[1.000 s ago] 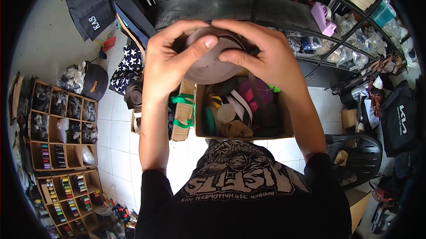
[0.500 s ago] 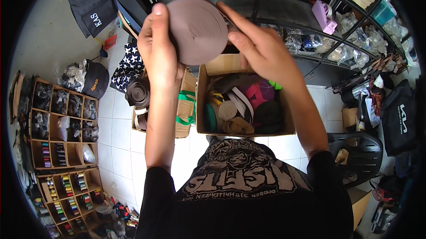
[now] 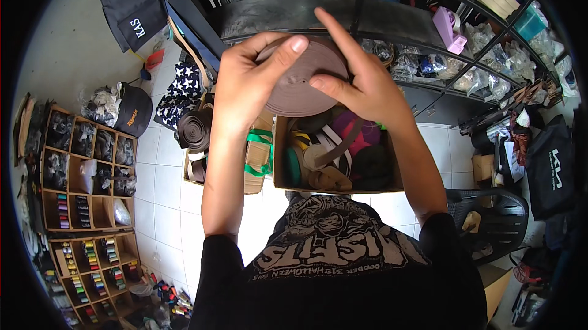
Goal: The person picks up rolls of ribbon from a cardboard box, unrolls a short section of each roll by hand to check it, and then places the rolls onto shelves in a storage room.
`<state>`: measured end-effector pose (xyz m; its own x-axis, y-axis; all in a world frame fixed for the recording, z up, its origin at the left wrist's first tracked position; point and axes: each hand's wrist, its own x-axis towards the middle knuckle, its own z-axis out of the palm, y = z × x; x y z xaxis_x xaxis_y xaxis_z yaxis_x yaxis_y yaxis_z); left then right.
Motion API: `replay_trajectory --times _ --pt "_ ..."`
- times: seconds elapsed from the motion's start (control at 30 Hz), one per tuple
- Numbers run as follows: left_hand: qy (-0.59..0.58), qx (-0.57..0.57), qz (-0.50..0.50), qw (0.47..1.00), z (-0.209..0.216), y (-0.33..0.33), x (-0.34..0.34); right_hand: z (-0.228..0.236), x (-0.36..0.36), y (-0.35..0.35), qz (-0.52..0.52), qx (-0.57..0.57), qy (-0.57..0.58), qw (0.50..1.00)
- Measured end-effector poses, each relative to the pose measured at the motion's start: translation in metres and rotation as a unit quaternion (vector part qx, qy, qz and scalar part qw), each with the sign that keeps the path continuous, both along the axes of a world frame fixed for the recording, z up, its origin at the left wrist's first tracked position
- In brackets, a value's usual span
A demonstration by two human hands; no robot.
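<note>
From where I stand, a brown webbing roll (image 3: 300,94) is up in front of the person, above the far side of a box (image 3: 279,161), the left hand (image 3: 251,79) clasping its edge with thumb over the face, the right thumb pressing the face while that hand's (image 3: 361,85) index finger points away, its other fingers hidden, so I cannot tell their grip. It looks light, soft and unbreakable, though coils could slide, so the rim suits holding. A strip (image 3: 340,144) dangles over the box; open air lies between the forearms, a dark shelf (image 3: 269,11) beyond.
</note>
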<state>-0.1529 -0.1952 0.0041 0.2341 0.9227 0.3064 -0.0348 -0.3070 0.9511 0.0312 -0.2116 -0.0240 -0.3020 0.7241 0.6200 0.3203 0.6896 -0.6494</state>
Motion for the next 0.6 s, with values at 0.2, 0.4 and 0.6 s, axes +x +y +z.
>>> replay_trajectory --times 0.2,0.4,0.6 --pt "-0.371 -0.097 0.044 0.923 -0.024 0.005 0.021 0.002 -0.022 -0.004 -0.129 0.094 0.054 0.986" --pt "-0.136 -0.029 -0.035 0.990 -0.016 0.006 0.010 -0.001 0.002 -0.001 -0.064 0.008 0.073 0.995" --pt "0.011 0.037 -0.030 0.999 -0.015 0.007 0.017 0.000 0.002 0.003 -0.044 0.060 0.032 0.997"
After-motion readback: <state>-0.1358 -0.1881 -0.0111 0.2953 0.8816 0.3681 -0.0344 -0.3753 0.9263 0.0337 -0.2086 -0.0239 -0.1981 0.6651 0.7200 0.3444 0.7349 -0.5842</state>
